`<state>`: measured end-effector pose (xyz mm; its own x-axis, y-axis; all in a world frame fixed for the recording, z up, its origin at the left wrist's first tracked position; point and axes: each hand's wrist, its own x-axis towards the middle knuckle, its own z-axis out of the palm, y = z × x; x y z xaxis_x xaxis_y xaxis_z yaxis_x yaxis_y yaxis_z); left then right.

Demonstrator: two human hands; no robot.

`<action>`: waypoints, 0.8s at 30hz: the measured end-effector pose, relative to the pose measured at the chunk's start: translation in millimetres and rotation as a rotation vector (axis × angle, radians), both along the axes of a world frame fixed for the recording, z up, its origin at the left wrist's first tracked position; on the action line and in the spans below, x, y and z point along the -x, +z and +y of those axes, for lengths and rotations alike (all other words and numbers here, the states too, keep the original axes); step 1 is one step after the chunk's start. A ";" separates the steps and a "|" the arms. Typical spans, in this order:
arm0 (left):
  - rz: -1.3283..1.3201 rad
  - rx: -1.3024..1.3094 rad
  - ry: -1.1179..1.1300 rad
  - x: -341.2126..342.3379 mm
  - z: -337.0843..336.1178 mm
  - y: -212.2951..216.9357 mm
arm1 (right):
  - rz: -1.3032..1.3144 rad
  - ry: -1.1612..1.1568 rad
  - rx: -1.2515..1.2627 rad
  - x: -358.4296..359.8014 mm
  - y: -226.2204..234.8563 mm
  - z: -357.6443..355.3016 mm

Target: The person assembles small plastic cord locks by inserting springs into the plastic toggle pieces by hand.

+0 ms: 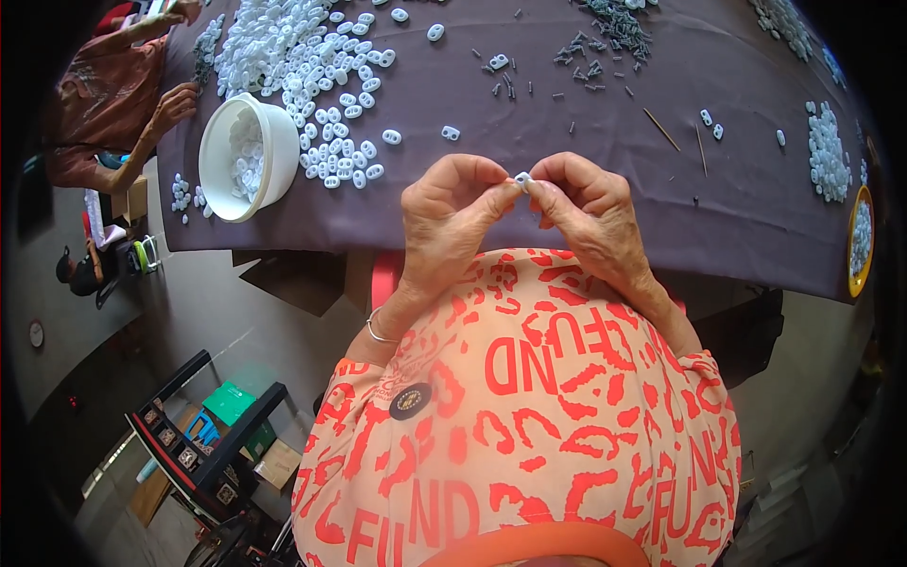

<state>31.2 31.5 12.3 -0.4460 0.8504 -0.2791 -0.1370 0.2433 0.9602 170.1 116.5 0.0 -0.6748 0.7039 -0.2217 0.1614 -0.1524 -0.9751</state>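
my left hand [449, 213] and right hand [590, 210] pinch a small white piece [522, 179] between thumbs and forefingers, where they meet; it is probably light, stiff and slippery, best held by its edges; similar pieces [347, 148] lie beyond, leftward.

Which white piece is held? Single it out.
The small white piece pinched between the left hand and right hand; other white pieces lie on the dark tablecloth or in the white tub and yellow dish.
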 end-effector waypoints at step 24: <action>0.085 0.071 -0.147 1.3 3.1 -11.8 | 0.020 -0.044 0.204 1.7 -9.6 2.8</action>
<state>29.8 34.6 0.5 -0.3432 0.8876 -0.3072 -0.0137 0.3223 0.9465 168.4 119.3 -9.6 -0.6500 0.6747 -0.3498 0.1310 -0.3539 -0.9261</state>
